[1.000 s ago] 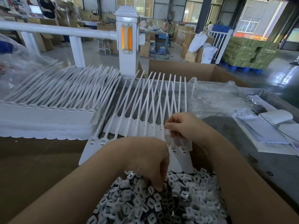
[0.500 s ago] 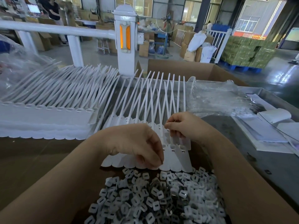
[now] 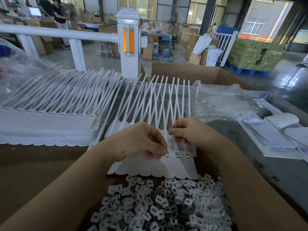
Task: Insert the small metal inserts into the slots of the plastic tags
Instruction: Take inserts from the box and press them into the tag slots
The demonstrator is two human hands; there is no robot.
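Note:
A fanned row of white plastic tags with long thin tails lies on the brown cardboard in front of me. My left hand pinches a small insert at the slot of one tag in the row. My right hand pinches the upper part of the neighbouring tags near their tails. A heap of small white and metal inserts fills the near middle, between my forearms.
A stack of white tag strips lies to the left. Crumpled clear plastic bags and white paper sheets lie to the right on a metal table. An open cardboard box and a white railing post stand behind.
My left hand has lifted from the insert heap up to the tag row, bringing an insert to a slot. My right hand has stayed on the tags.

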